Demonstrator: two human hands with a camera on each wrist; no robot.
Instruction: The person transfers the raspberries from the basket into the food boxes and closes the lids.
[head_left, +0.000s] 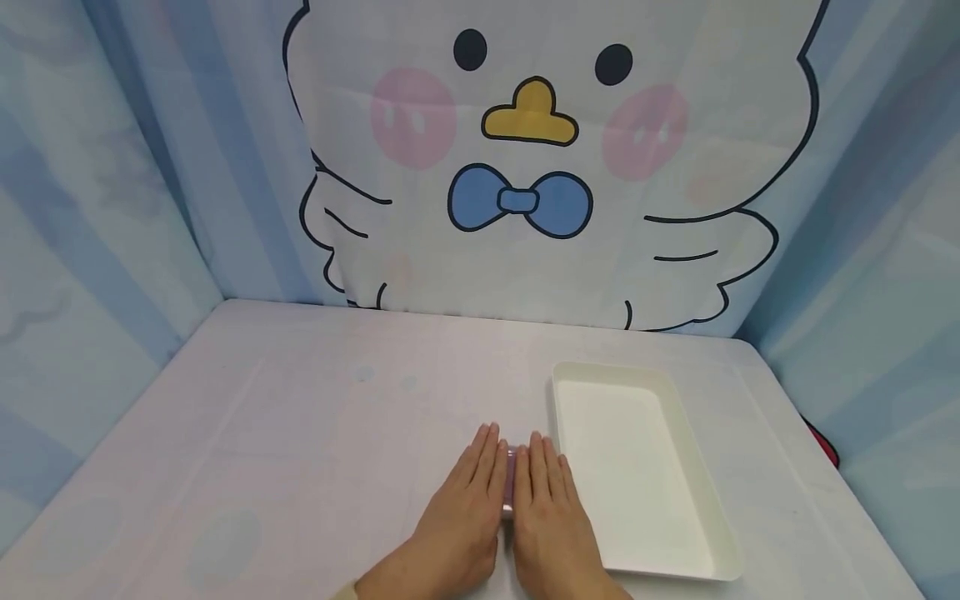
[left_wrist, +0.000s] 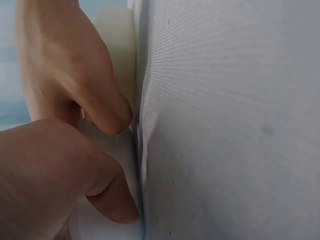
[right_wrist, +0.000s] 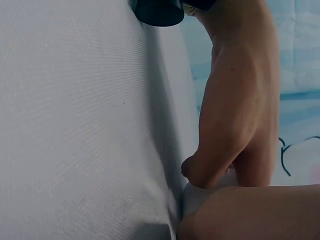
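Both hands lie flat on the table, side by side, fingers straight and pointing away from me. My left hand (head_left: 467, 492) and right hand (head_left: 549, 500) cover a small flat object (head_left: 510, 482); only a pale lilac strip of it shows between them. In the left wrist view the two thumbs meet on the pale object (left_wrist: 116, 150), my left hand (left_wrist: 55, 175) low and my right hand (left_wrist: 70, 65) above. From the right wrist, the same object (right_wrist: 197, 197) peeks out between my right hand (right_wrist: 255, 215) and left hand (right_wrist: 240, 120).
A shallow white rectangular tray (head_left: 716, 533) stands just right of my right hand, with nothing in it. The table (head_left: 300, 433) wears a pale cloth. Cartoon-bird curtains close off the back and both sides. A dark wrist-worn device (right_wrist: 160, 12) shows at the top.
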